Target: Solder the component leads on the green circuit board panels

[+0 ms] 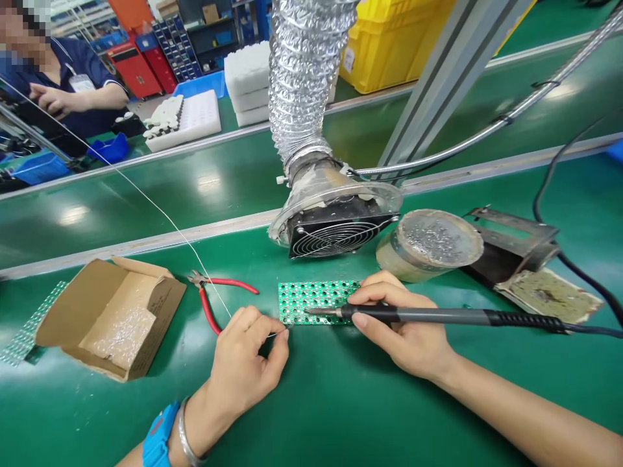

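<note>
— Examined the right hand (413, 337)?
— Examined. Found it clamped round the handle of a soldering iron (438, 316), pencil fashion, with thumb below and fingers above. Traced the tip to the left part of a green circuit board (311, 295); could not tell contact from hovering.
— Located the board exactly?
— Located. Recorded it flat on the green bench (331, 402), between both hands, on the near side of a fan (341, 237) at the mouth of a foil duct (311, 78).
— Inspected the left hand (248, 353)?
— Inspected likewise. Observed thumb and forefinger pinched together on a thin wire (168, 218), just beside the board's near left corner. Followed the wire away to the upper left.
— Listed the surroundings?
— Listed. Noted red-handled cutters (208, 311) near the left hand, then an open cardboard box (153, 331) with shiny bits (114, 337) inside, and another board (32, 327) at far left. Entered, on the right, a round container (403, 263) with grey matter (435, 237) on top, plus a metal stand (533, 243). Saw a co-worker (63, 100) on the far side, at upper left.
</note>
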Available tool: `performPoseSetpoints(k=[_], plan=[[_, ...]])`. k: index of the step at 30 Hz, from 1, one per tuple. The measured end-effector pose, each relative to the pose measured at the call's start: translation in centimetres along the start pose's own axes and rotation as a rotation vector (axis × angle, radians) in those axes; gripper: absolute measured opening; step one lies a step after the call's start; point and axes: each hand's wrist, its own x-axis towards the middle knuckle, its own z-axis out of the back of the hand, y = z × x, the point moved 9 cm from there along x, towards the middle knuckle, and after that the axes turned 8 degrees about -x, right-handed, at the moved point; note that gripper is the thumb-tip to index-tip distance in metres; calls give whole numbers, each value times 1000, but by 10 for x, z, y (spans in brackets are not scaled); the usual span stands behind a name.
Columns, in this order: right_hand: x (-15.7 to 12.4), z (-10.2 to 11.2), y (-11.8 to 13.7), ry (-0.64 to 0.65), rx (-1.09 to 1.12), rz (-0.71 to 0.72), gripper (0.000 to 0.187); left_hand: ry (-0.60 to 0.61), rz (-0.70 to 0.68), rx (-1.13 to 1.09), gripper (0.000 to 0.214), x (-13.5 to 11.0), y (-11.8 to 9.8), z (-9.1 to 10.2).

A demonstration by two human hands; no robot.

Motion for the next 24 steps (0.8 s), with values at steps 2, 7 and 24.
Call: performPoseSetpoints(k=[2,7,24], plan=[[0,-2,1,20,-11,7,7,2,-6,11,11,1,-1,0],[1,-5,3,53,-23,17,7,-2,-12,37,12,1,-2,0],[3,4,-2,20,36,-39,6,20,-21,29,11,1,-3,-9]])
